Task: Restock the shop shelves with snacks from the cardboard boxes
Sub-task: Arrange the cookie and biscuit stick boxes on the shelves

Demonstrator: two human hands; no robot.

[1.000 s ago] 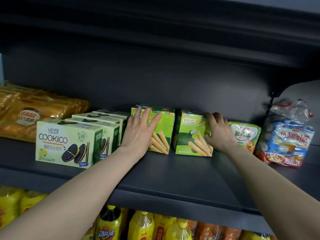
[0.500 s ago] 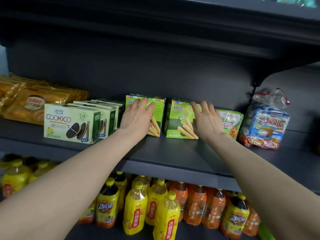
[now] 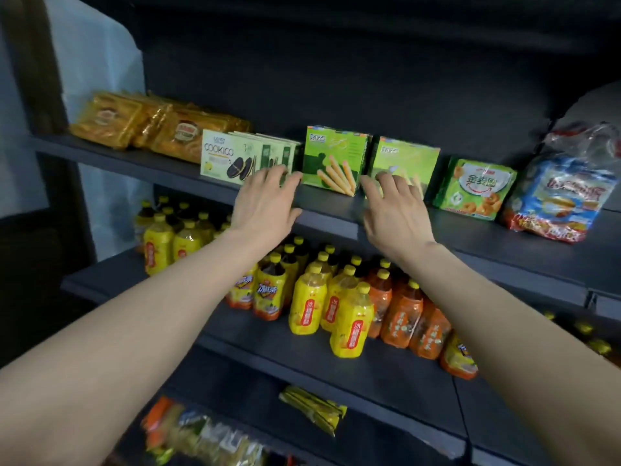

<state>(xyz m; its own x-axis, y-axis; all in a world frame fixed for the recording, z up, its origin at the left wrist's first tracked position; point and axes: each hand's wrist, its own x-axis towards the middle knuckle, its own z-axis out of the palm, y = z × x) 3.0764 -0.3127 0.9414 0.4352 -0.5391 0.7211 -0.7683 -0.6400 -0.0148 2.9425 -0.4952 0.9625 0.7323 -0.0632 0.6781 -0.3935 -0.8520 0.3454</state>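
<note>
The upper shelf (image 3: 331, 206) is carrying the left green box (image 3: 332, 159) and the right green box (image 3: 408, 159) of stick biscuits side by side just above frame centre. Both are standing upright, printed fronts pointing out at the camera, long axis running left to right along the shelf. The step in hand is looking like squaring up placed stock, so the next move is calling for a reach back to a cardboard box, none showing here. Both grips are lying open, holding nothing: the left hand (image 3: 265, 203) is hovering at the left green box's lower corner, and the right hand (image 3: 395, 213) is spreading before the right green box, contact being too blurred to call.
</note>
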